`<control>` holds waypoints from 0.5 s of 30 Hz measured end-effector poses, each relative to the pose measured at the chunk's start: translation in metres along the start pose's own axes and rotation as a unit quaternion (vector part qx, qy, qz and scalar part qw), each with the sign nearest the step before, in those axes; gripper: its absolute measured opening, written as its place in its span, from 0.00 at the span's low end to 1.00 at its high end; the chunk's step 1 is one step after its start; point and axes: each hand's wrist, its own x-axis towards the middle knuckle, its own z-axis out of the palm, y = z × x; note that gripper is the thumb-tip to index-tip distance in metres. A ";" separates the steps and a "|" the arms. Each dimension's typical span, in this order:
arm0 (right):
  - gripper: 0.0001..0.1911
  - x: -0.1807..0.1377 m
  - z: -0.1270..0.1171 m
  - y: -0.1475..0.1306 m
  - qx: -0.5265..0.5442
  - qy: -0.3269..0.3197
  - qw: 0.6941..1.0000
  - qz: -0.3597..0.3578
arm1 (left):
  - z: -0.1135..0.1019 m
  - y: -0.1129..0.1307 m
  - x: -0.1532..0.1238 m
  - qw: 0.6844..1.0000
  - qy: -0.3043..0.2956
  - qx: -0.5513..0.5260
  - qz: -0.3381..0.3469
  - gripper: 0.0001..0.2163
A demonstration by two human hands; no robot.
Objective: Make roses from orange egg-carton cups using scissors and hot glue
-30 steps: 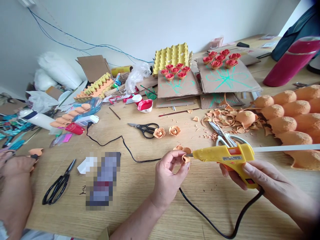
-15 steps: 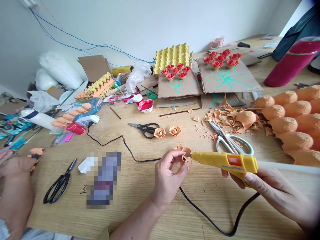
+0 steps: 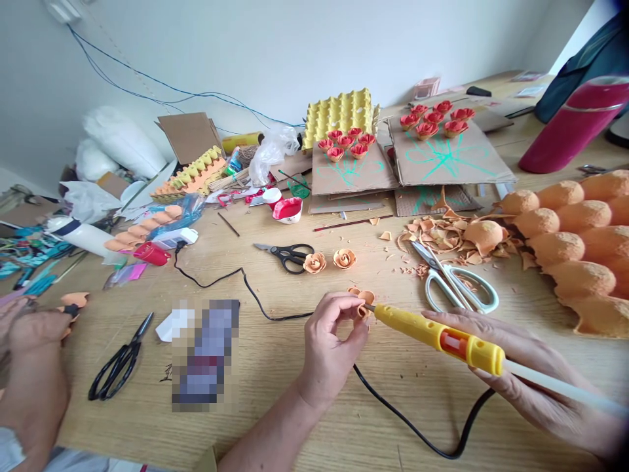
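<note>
My left hand [image 3: 329,344] pinches a small orange paper petal piece [image 3: 363,308] just above the wooden table [image 3: 275,387]. My right hand [image 3: 531,373] grips a yellow glue gun [image 3: 437,333] with a white glue stick [image 3: 565,388] sticking out behind; its nozzle touches the petal piece. The gun's black cord [image 3: 417,432] loops across the table under my wrists. Two finished orange paper roses [image 3: 329,260] lie just beyond my left hand.
Black scissors [image 3: 287,254], white-handled scissors [image 3: 455,285], orange scraps [image 3: 442,233] and an orange egg tray [image 3: 570,242] lie ahead and to the right. Red roses on cardboard [image 3: 442,154] and a yellow egg tray [image 3: 339,110] sit behind. Another person's hand [image 3: 29,354] and black scissors [image 3: 120,357] are at left.
My right hand has rolled the glue gun and dropped its rear end lower, so the gun now slants down to the right. The nozzle stays at the petal piece; my left hand barely moved.
</note>
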 end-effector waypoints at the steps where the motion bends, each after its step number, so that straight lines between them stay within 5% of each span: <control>1: 0.25 -0.002 0.001 0.002 0.001 -0.004 1.000 0.001 | 0.000 0.000 0.000 1.000 0.002 0.001 0.005 0.09; 15: 0.19 -0.008 -0.002 0.001 0.100 0.010 0.991 0.088 | -0.002 0.002 0.000 1.000 0.014 0.012 0.022 0.08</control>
